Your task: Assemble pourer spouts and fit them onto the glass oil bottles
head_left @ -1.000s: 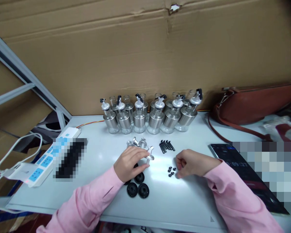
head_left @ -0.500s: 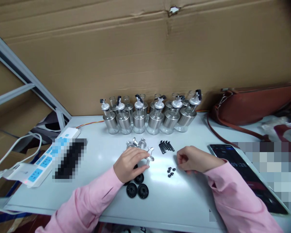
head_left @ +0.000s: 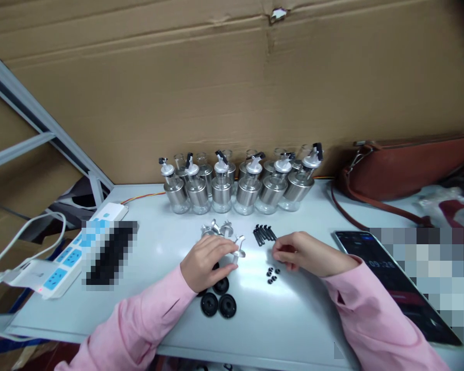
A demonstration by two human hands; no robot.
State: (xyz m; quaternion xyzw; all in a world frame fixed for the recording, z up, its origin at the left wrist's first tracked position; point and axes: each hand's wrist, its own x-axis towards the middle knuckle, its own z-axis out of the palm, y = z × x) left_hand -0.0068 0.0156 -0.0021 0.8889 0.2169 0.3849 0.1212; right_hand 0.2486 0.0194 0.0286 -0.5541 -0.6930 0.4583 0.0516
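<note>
My left hand (head_left: 209, 262) pinches a silver bottle pourer spout (head_left: 239, 247) upright between thumb and fingers. Just behind that hand lie several more silver spouts (head_left: 226, 228), and round black discs (head_left: 227, 306) lie in front of it, some partly covered. My right hand (head_left: 299, 252) is closed, its fingertips pressed together over the table; what they hold, if anything, is hidden. It is nearest to a row of slim black levers (head_left: 264, 234) and to several tiny black rings (head_left: 269, 274).
Steel-and-glass bottles (head_left: 222, 193) stand in two rows at the back, the front ones with pourers. A power strip (head_left: 67, 260) lies left. On the right are a phone (head_left: 394, 288) and a brown bag (head_left: 406, 167). Cardboard (head_left: 232, 93) walls the back.
My right hand has shifted a little to the left, closer to the black levers and above the small rings. The left hand keeps its hold on the spout in the same place.
</note>
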